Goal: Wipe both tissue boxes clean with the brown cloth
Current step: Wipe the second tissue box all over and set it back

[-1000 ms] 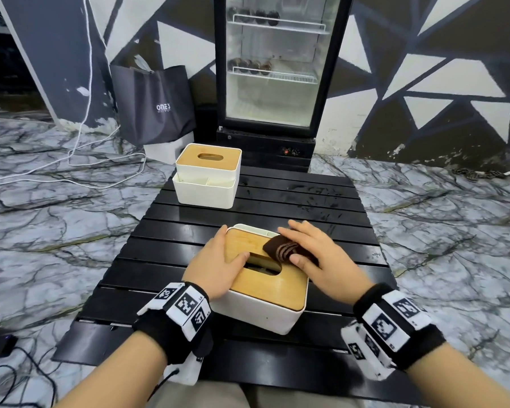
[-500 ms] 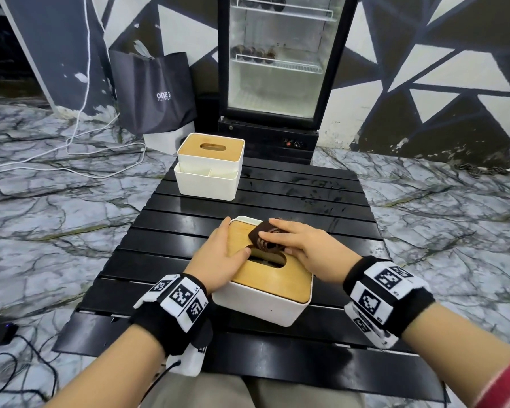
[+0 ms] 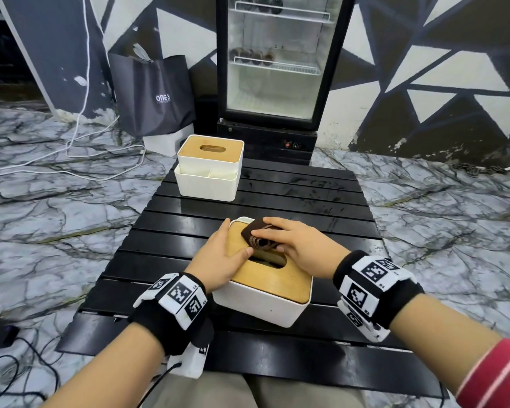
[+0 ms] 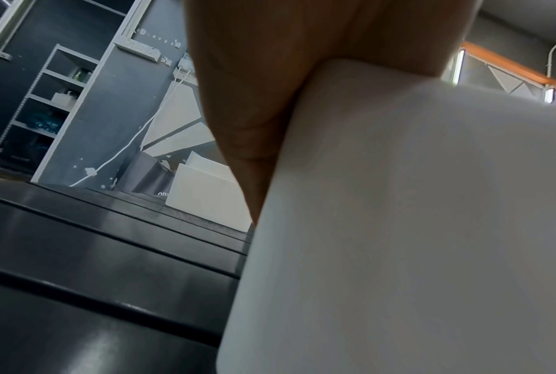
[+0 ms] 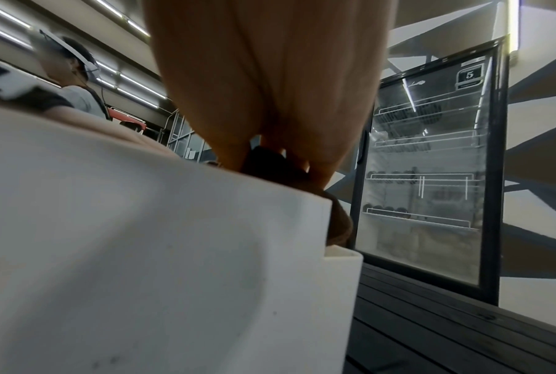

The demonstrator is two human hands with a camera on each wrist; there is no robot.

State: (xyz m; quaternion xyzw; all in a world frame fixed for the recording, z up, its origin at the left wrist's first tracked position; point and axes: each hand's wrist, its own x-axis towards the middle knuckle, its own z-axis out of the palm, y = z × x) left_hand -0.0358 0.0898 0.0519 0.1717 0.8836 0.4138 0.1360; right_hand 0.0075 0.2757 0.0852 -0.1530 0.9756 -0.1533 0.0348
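Note:
The near tissue box (image 3: 265, 293), white with a wooden lid, stands on the black slatted table (image 3: 306, 201). My left hand (image 3: 221, 254) holds its left side, thumb on the lid beside the slot; in the left wrist view the palm (image 4: 270, 101) lies against the box's white wall (image 4: 398, 227). My right hand (image 3: 289, 240) grips the folded brown cloth (image 3: 258, 235) and presses it on the lid's far edge; the cloth (image 5: 270, 164) shows under the fingers (image 5: 270, 88) above the box wall (image 5: 142, 240). The second tissue box (image 3: 209, 169) stands untouched at the table's far left.
A glass-door fridge (image 3: 277, 69) stands just behind the table. A dark shopping bag (image 3: 153, 95) and white cables (image 3: 80, 119) lie on the marble floor to the left. Dark cables (image 3: 0, 366) trail at the lower left.
My right hand has slid the cloth from the right of the lid's slot leftwards and away, to the lid's far edge. My left hand has kept its hold on the box.

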